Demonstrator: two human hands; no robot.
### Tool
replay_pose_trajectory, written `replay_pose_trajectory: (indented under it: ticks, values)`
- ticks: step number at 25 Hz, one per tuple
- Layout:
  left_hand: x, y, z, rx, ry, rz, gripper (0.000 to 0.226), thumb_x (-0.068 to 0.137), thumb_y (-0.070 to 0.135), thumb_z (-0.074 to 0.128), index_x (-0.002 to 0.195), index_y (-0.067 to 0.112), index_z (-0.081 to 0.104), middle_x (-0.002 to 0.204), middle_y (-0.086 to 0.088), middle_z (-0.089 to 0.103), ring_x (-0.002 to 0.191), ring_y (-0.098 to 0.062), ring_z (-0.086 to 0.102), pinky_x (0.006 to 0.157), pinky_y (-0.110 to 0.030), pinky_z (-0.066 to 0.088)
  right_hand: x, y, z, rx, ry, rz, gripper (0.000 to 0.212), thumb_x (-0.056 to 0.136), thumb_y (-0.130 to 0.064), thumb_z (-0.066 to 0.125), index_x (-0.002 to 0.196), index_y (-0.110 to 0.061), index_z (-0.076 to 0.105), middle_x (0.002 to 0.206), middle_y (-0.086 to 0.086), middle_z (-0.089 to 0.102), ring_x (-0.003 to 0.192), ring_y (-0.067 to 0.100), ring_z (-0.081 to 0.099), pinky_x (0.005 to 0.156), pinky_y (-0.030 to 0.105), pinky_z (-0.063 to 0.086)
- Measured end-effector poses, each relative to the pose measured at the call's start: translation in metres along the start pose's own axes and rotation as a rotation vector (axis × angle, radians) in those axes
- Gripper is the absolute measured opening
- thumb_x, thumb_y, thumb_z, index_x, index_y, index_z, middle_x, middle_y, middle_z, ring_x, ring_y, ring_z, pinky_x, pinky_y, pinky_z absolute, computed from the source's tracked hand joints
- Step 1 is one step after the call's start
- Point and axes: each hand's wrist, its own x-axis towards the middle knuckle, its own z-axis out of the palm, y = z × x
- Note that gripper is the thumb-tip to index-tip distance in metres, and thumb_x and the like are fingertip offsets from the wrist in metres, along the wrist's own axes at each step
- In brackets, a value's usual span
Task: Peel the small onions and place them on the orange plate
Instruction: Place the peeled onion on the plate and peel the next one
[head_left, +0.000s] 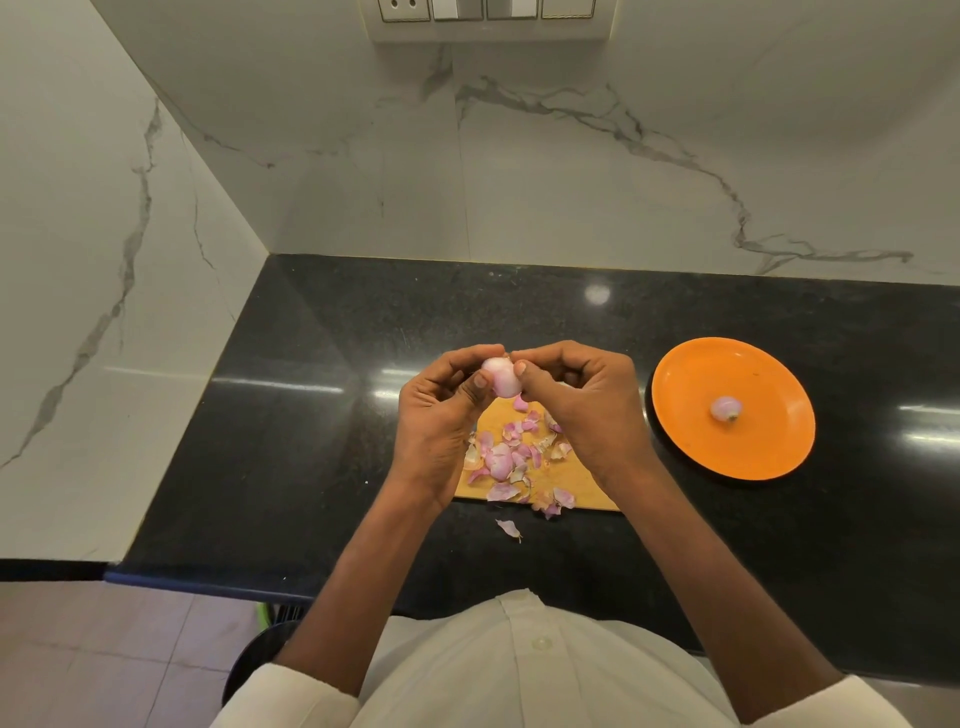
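Note:
A small pale pink onion (500, 378) is held up between both hands above the wooden cutting board (582, 486). My left hand (441, 410) grips it from the left with thumb and fingers. My right hand (576, 400) pinches its top right side with thumb and forefinger. One peeled onion (725, 408) lies near the middle of the orange plate (691, 452), to the right of the board. Another small onion (500, 461) sits on the board among the peels.
Several loose pink peels (519, 452) cover the board, and one peel (509, 528) lies on the black granite counter (311, 415) in front of it. Marble walls close off the back and left. The counter's front edge runs near my body.

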Motion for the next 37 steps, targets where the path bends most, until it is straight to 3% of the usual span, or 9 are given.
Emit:
replay_pose_trajectory:
  ticks: [4,7,12,15,18,21,26,30,37]
  values:
    - [-0.002,0.004,0.002,0.018,-0.016,0.02,0.024,0.084,0.026,0.079,0.106,0.019,0.081,0.115,-0.012,0.076,0.115,-0.036,0.07,0.104,-0.057,0.055,-0.001,0.001,0.003,-0.163,-0.019,-0.112,0.019,0.09,-0.031,0.082,0.099,-0.015,0.077,0.089,-0.005,0.075,0.085,0.015,0.073,0.072,0.031,0.063]
    - [-0.003,0.006,0.003,0.0,-0.042,0.017,0.019,0.087,0.021,0.077,0.105,0.018,0.082,0.112,-0.011,0.076,0.112,-0.032,0.071,0.097,-0.045,0.061,0.0,0.003,0.003,-0.218,-0.011,-0.112,0.011,0.09,-0.019,0.082,0.096,-0.014,0.075,0.087,-0.003,0.073,0.078,0.014,0.071,0.067,0.028,0.06]
    - [-0.001,0.008,0.009,-0.076,-0.006,-0.042,0.022,0.093,0.011,0.065,0.112,0.007,0.074,0.116,-0.007,0.074,0.113,-0.028,0.072,0.088,-0.036,0.063,0.0,0.002,-0.004,0.134,0.019,0.059,0.012,0.099,-0.007,0.069,0.108,-0.009,0.076,0.1,0.005,0.078,0.09,0.023,0.077,0.079,0.039,0.066]
    - [-0.004,0.006,0.013,-0.087,0.028,-0.09,0.024,0.094,0.011,0.063,0.117,0.005,0.069,0.113,-0.004,0.076,0.109,-0.024,0.074,0.084,-0.031,0.062,0.001,0.003,-0.004,0.142,0.038,0.097,0.018,0.104,-0.013,0.063,0.116,-0.011,0.076,0.109,0.004,0.077,0.098,0.023,0.076,0.08,0.042,0.066]
    - [-0.005,0.005,0.01,-0.141,0.047,-0.114,0.034,0.091,0.014,0.068,0.124,0.005,0.067,0.122,-0.012,0.073,0.116,-0.031,0.071,0.091,-0.037,0.062,-0.004,0.003,0.0,0.132,-0.036,0.06,0.024,0.101,-0.024,0.068,0.123,-0.017,0.075,0.116,-0.004,0.075,0.101,0.019,0.075,0.078,0.036,0.066]
    - [-0.007,0.004,0.007,-0.14,0.023,-0.127,0.041,0.09,0.012,0.07,0.13,0.002,0.065,0.132,-0.019,0.069,0.124,-0.035,0.068,0.098,-0.041,0.06,-0.007,0.008,0.006,0.003,0.008,-0.016,0.029,0.097,-0.024,0.075,0.125,-0.02,0.076,0.116,-0.007,0.077,0.102,0.013,0.075,0.085,0.029,0.063]
    - [-0.013,0.001,0.004,-0.049,0.063,-0.094,0.039,0.08,0.018,0.081,0.116,0.008,0.071,0.124,-0.017,0.072,0.119,-0.036,0.07,0.092,-0.039,0.061,-0.006,0.012,0.008,-0.078,0.046,-0.029,0.026,0.099,-0.017,0.071,0.125,-0.014,0.076,0.114,-0.005,0.078,0.1,0.006,0.075,0.085,0.03,0.064]
    - [-0.014,0.0,0.002,0.07,0.014,-0.027,0.037,0.085,0.014,0.079,0.118,0.002,0.066,0.119,-0.019,0.074,0.115,-0.037,0.072,0.097,-0.049,0.059,-0.007,0.01,0.007,-0.221,0.063,-0.184,0.025,0.095,-0.024,0.077,0.118,-0.013,0.079,0.103,-0.005,0.079,0.092,0.006,0.075,0.078,0.025,0.064]
    - [-0.014,0.002,0.003,0.21,0.004,0.034,0.026,0.09,0.004,0.076,0.113,0.003,0.066,0.118,-0.016,0.073,0.114,-0.034,0.072,0.096,-0.049,0.06,-0.008,0.008,0.007,-0.319,0.097,-0.251,0.025,0.091,-0.025,0.08,0.113,-0.013,0.078,0.098,-0.005,0.077,0.086,0.003,0.072,0.076,0.014,0.059]
